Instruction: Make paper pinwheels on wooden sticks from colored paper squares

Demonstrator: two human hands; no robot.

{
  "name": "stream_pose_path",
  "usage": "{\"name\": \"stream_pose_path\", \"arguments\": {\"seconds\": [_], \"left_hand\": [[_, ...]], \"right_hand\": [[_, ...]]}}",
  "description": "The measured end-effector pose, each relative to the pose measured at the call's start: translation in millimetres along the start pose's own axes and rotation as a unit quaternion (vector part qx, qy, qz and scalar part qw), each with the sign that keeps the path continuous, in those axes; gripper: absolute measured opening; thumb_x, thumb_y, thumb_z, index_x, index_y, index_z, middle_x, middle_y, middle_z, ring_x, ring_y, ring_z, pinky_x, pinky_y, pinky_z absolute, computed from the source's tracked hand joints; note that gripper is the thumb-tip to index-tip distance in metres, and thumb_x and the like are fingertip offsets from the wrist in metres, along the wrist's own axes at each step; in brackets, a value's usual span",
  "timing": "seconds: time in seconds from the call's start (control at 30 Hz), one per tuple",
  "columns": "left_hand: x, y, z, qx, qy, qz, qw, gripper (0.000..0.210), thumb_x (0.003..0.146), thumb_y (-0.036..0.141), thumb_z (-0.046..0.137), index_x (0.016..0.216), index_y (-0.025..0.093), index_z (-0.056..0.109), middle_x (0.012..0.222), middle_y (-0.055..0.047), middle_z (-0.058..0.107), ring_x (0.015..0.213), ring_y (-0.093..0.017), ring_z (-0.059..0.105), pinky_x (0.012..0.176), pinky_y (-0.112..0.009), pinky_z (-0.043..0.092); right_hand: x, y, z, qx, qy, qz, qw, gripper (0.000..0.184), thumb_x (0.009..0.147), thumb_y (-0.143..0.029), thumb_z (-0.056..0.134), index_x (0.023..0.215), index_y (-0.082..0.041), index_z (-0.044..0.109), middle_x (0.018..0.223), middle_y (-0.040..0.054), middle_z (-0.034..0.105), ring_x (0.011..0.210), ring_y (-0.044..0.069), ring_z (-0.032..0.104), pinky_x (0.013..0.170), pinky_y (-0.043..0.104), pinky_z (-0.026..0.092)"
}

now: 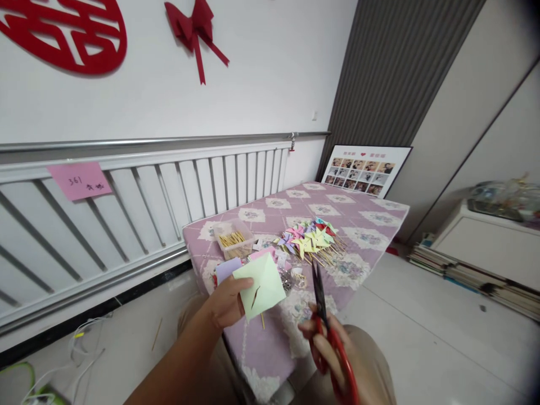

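Observation:
Pinched in my left hand (228,301) is a pale green square of paper (268,284), tilted, with a dark slit showing near its lower left. My right hand (333,351) grips red-handled scissors (319,292), their dark blades pointing up and away from me, apart from the paper. Beyond the paper lies a pile of paper pinwheels (311,239) in yellow, pink, purple and other colours, on thin sticks. A clear plastic box (234,239) of wooden sticks stands at the left. Purple paper (228,269) lies partly hidden behind my left hand.
A purple patterned cloth (278,337) covers the table before me. Small metal pieces (286,280) and a small round container (298,277) sit near the paper. A white radiator (169,185) runs along the left; a photo board (365,170) leans at the far end.

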State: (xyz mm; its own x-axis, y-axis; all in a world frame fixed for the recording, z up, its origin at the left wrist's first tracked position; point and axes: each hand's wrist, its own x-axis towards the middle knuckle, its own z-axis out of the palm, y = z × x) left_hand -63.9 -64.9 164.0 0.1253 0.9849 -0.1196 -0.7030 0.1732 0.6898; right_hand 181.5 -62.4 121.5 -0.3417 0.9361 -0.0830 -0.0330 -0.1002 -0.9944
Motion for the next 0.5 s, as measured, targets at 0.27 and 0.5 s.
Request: {"name": "stream_pose_path", "arguments": {"seconds": [0.27, 0.5], "left_hand": [[19.4, -2.9, 10.0, 0.102, -0.143, -0.053, 0.983, 0.044, 0.073, 0.019, 0.067, 0.115, 0.008, 0.063, 0.100, -0.016, 0.072, 0.095, -0.031, 0.066, 0.085, -0.041, 0.047], [24.8, -14.8, -1.1, 0.060, -0.013, 0.002, 0.998, 0.038, 0.077, 0.035, 0.067, 0.107, 0.011, 0.068, 0.097, -0.018, 0.072, 0.090, -0.031, 0.067, 0.079, -0.041, 0.049]], "right_hand": [[50.3, -40.2, 40.3, 0.111, -0.002, -0.046, 0.993, 0.060, 0.067, -0.041, 0.080, 0.116, -0.026, 0.050, 0.083, -0.0013, 0.063, 0.060, 0.013, 0.057, 0.052, 0.023, 0.045], [59.5, -15.5, 50.6, 0.179, 0.054, -0.059, 0.981, 0.055, 0.074, -0.036, 0.074, 0.120, -0.025, 0.045, 0.089, -0.0005, 0.066, 0.062, 0.015, 0.061, 0.054, 0.024, 0.049]]}}
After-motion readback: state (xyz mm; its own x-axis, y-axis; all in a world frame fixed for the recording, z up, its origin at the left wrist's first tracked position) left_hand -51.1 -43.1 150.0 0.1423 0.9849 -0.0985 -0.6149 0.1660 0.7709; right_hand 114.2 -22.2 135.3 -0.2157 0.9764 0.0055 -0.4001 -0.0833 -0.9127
